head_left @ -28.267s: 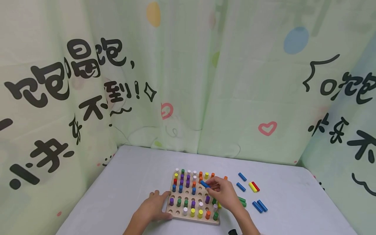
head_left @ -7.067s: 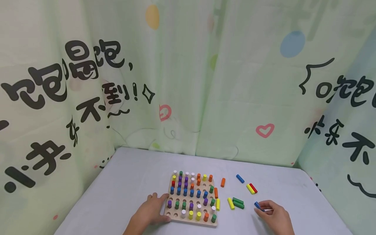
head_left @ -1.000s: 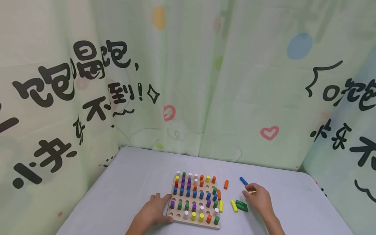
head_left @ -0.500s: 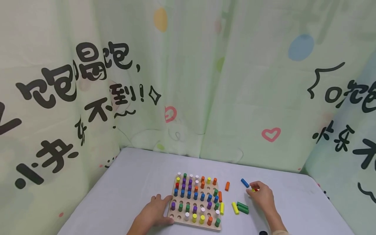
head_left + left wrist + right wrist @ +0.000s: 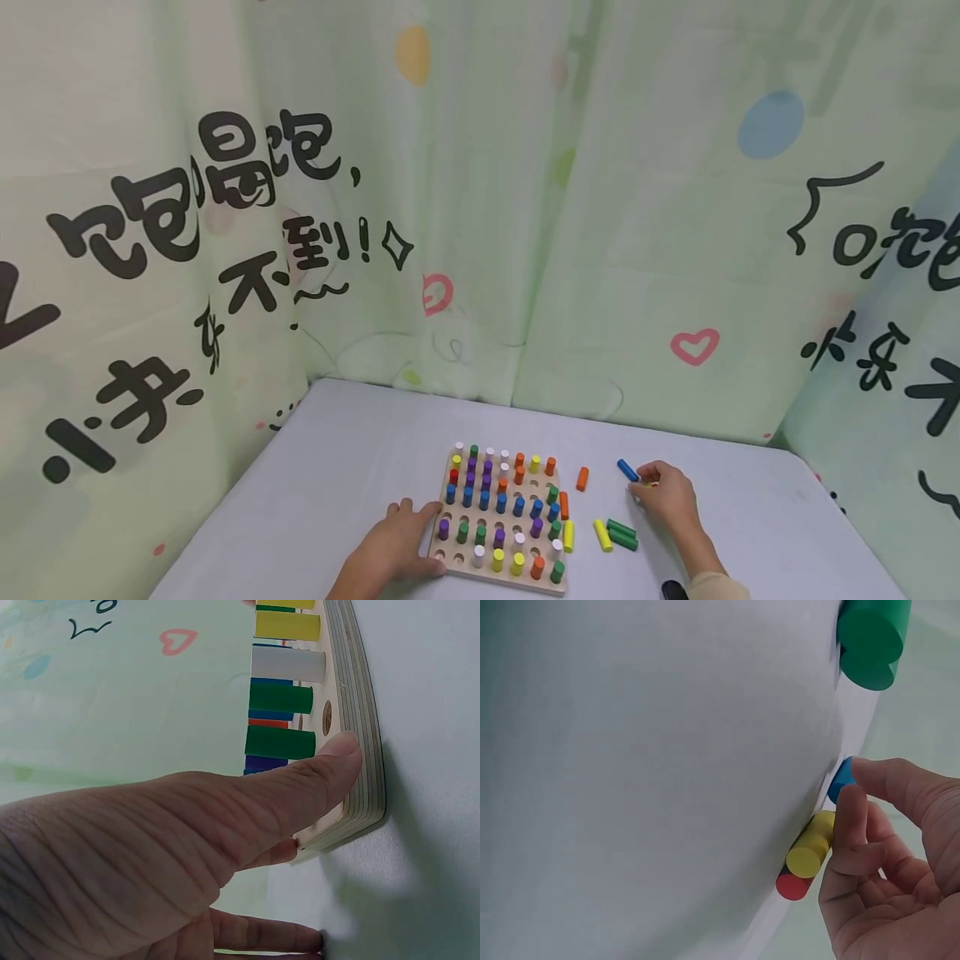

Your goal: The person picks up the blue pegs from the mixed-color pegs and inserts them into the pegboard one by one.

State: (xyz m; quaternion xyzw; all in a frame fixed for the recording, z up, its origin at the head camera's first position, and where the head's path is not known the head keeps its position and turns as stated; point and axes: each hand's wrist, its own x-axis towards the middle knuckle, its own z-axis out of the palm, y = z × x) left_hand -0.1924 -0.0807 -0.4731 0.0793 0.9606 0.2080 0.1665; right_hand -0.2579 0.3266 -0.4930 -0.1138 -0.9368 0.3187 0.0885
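A wooden pegboard (image 5: pixel 471 570) holds rows of coloured pegs, with a row of blue pegs (image 5: pixel 501 503) across its middle. My left hand (image 5: pixel 390 542) rests against the board's left side, its thumb on the near left corner in the left wrist view. At the right, my right hand (image 5: pixel 669 498) has its thumb and index finger on the near end of a blue peg (image 5: pixel 627 469) lying on the table. A yellow peg (image 5: pixel 810 847) and a red peg (image 5: pixel 793 886) lie beside the fingers in the right wrist view, mostly covered by the hand in the head view.
Loose on the table (image 5: pixel 360 450) right of the board lie two orange pegs (image 5: pixel 582 478), two yellow pegs (image 5: pixel 603 536) and two green pegs (image 5: pixel 622 534). A black object (image 5: pixel 674 590) shows at the bottom edge by the right sleeve (image 5: pixel 718 586). Printed curtains (image 5: pixel 585 292) enclose the table.
Since the earliest frame, the blue row has filled and the other loose blue pegs have left the table. Lately my right fingers shifted from the yellow and red pegs to the blue one; the left hand stayed.
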